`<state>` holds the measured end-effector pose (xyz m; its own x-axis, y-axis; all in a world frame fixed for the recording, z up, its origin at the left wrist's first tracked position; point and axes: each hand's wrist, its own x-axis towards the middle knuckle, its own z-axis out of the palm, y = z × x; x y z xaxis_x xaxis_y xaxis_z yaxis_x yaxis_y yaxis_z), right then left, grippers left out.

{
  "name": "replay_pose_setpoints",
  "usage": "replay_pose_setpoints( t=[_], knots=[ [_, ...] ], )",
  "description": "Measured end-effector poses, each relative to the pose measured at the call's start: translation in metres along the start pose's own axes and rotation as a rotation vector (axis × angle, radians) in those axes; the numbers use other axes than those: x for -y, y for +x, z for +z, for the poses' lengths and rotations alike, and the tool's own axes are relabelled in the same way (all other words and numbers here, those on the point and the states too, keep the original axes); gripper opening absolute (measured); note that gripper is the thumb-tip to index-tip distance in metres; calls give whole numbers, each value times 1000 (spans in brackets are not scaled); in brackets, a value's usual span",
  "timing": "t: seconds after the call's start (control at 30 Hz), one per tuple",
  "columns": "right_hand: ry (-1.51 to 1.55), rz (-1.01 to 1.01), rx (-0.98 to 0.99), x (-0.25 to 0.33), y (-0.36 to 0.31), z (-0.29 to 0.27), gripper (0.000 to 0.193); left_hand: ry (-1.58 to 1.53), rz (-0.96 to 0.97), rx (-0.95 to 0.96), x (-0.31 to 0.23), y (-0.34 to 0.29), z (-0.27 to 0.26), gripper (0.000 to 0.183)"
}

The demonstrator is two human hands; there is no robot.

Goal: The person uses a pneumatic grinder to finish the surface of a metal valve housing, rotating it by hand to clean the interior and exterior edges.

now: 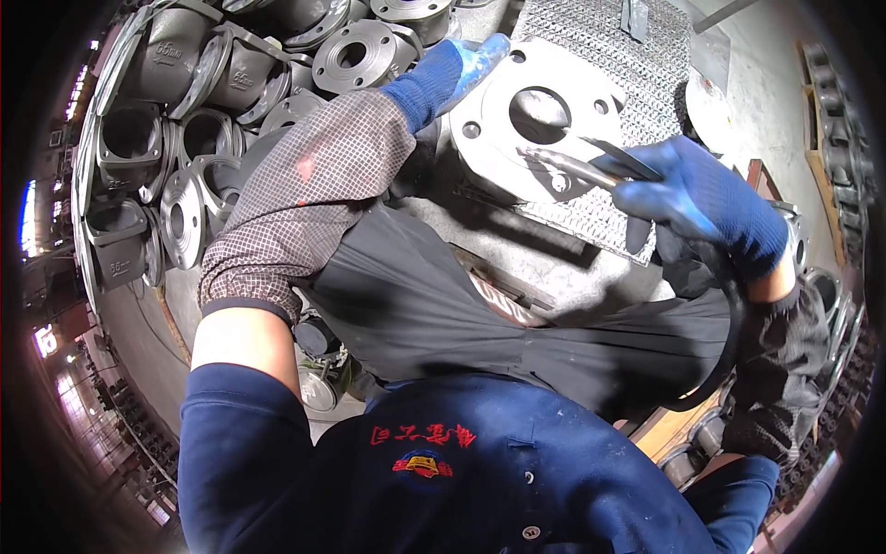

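Observation:
A pale grey flanged metal casting (591, 97) sits on a textured metal work surface (657, 111), its round bore and bolt holes facing up. My left hand (472, 66), in a blue glove, grips the casting's upper left edge. In my blue-gloved right hand (688, 198) is a die grinder (591, 171) with a slim metal shaft and a dark lever. Its tip lies over the flange face, just below the bore; whether it touches the metal I cannot tell. A dark hose (734, 342) curves below my right hand.
Stacked grey flanged castings (185, 198) fill the left and upper left. More castings (835, 138) line the right edge beside a wooden strip. A dark apron (415, 295) covers my lap, close to the work surface. A pale round part (709, 111) stands right of the work surface.

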<state>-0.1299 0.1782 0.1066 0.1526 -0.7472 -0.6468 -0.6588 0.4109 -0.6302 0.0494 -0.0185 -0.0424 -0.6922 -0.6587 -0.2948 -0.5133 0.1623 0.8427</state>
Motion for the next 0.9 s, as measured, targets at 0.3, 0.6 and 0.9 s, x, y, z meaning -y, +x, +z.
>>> replay_pose_setpoints(
  t=[0.3, 0.6, 0.9],
  knots=[
    [810, 23, -670, -95, -29, 12, 38, -179, 105, 85, -39, -30, 20, 52],
    [784, -4, -1007, -148, -5, 11, 38, 196, 344, 75, -111, -47, 76, 44],
    [-101, -248, -848, -164, 11, 17, 33, 256, 418, 159, -126, -46, 95, 44]
  ],
)
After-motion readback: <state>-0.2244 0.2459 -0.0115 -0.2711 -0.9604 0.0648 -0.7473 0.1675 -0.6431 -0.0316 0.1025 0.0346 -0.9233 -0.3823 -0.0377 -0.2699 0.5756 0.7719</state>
